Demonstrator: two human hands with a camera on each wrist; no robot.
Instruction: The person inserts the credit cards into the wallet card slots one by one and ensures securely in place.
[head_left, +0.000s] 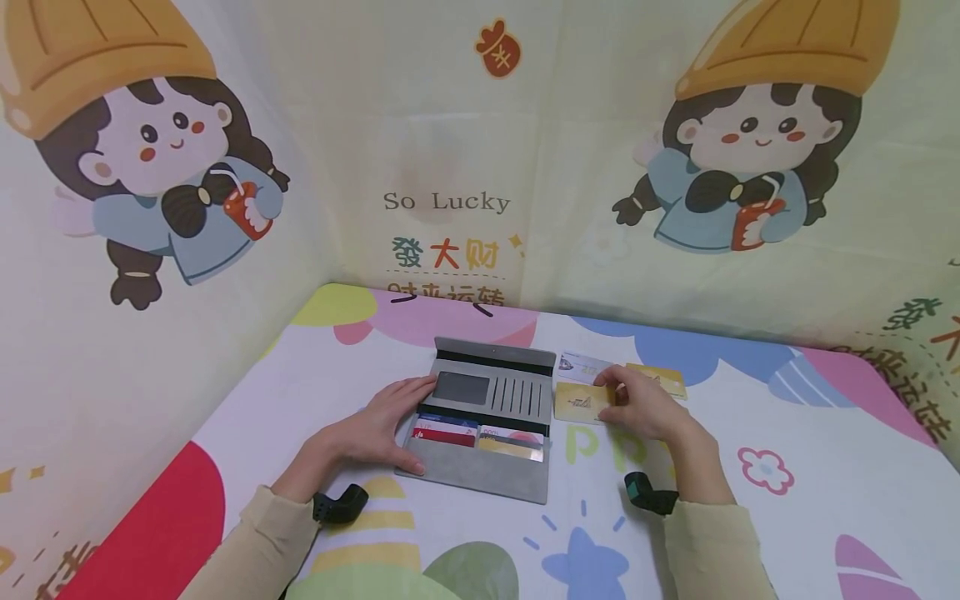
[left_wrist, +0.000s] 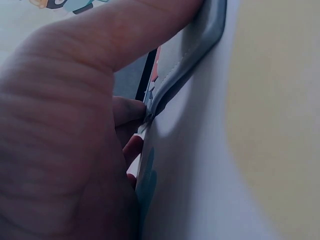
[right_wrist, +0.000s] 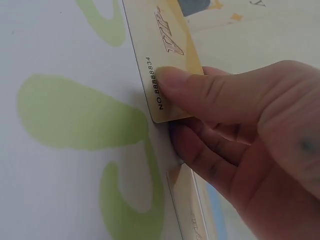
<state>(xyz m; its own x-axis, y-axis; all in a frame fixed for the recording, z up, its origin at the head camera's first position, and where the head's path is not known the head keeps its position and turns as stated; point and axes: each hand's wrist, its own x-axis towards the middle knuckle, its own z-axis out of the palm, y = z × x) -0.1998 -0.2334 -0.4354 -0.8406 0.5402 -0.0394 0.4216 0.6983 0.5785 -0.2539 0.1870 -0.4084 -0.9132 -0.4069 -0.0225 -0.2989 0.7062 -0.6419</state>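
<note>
A grey card wallet (head_left: 480, 477) lies unfolded on the table, with card slots and a dark window in its upper half. Cards with red and blue (head_left: 444, 437) and pink and gold (head_left: 512, 442) parts show in its lower pocket. My left hand (head_left: 375, 421) rests along the wallet's left side, thumb at the front corner; the left wrist view shows the thumb over the wallet's edge (left_wrist: 200, 52). Right of the wallet, my right hand (head_left: 651, 406) pinches a gold VIP card (right_wrist: 167, 35) by its end, between thumb and fingers.
A silvery card (head_left: 581, 367) lies behind the pinched card, near the wallet's upper right corner. Another gold card (head_left: 671, 382) lies behind my right hand. The table (head_left: 787, 433) wears a cartoon-print cover, and printed cloth walls (head_left: 450, 150) stand at the back and left.
</note>
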